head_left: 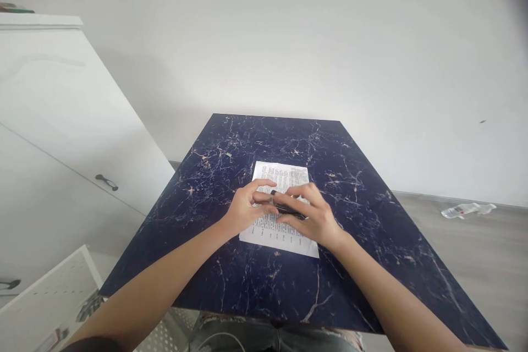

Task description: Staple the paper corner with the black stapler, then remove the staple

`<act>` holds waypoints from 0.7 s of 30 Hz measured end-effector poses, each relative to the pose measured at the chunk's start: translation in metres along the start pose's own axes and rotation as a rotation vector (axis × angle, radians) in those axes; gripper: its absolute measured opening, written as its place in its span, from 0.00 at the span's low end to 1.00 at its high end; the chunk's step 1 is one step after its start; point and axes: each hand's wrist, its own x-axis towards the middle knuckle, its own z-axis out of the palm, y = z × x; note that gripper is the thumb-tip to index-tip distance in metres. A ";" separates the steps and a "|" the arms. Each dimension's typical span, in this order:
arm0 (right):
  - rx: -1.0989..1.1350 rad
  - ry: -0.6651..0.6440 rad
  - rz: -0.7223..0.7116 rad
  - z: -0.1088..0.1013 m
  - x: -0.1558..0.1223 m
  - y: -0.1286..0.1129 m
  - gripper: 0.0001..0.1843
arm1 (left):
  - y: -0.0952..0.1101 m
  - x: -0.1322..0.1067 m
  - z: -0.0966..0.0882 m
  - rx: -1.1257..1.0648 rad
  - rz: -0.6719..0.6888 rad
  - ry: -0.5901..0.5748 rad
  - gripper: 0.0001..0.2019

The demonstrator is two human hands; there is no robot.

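Dark, slim object [290,210] sits between the two hands above the printed sheet [303,246], about midway between the left and right edges of the tabletop [251,280]; fingers cover much of its outline. The right hand [315,214] holds it, fingers curved over the top and thumb tucked along the near side. The left hand [243,209] reaches in from the near left corner of the surface, index finger arched and raised, thumb and middle finger narrowly apart at the object's left end; whether they grip it or merely touch it, I cannot tell. Both forearms slant inward over the near edge. Rows of small dark print run sideways across the sheet, too small to read. Beyond the right edge, a clear plastic wrapper [464,210] with red and dark markings, likewise illegible, lies on the floor [457,247].
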 end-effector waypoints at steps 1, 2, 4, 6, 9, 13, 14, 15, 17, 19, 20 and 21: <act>0.004 -0.001 -0.074 0.001 0.000 -0.005 0.30 | 0.000 -0.001 0.002 0.028 0.000 -0.013 0.24; 0.007 0.005 -0.129 0.002 0.000 -0.010 0.32 | 0.001 -0.003 0.005 0.056 0.002 -0.021 0.23; 0.011 0.036 -0.185 0.006 0.001 -0.018 0.33 | 0.003 -0.005 0.011 0.101 0.008 -0.025 0.21; 0.029 0.057 -0.197 0.008 0.002 -0.021 0.32 | 0.005 -0.005 0.015 0.143 0.026 -0.026 0.21; 0.052 0.136 -0.134 0.005 0.004 -0.014 0.25 | 0.006 0.000 0.007 0.224 0.103 0.006 0.23; 0.006 0.326 0.280 -0.012 -0.003 0.036 0.13 | -0.007 0.018 -0.048 0.454 0.187 0.367 0.15; 0.002 0.332 0.413 -0.018 -0.009 0.055 0.14 | -0.014 0.023 -0.068 0.601 0.174 0.427 0.14; -0.021 0.353 0.540 -0.023 -0.016 0.076 0.14 | -0.021 0.028 -0.087 0.755 0.148 0.456 0.13; -0.108 0.289 0.756 -0.033 -0.035 0.116 0.10 | -0.037 0.036 -0.121 0.989 0.083 0.404 0.12; -0.149 0.182 0.890 -0.040 -0.053 0.148 0.06 | -0.052 0.041 -0.141 1.186 -0.006 0.337 0.15; -0.157 0.161 0.917 -0.042 -0.060 0.159 0.05 | -0.058 0.042 -0.146 1.257 -0.071 0.306 0.18; -0.164 0.147 0.936 -0.043 -0.066 0.167 0.05 | -0.062 0.043 -0.148 1.312 -0.128 0.267 0.22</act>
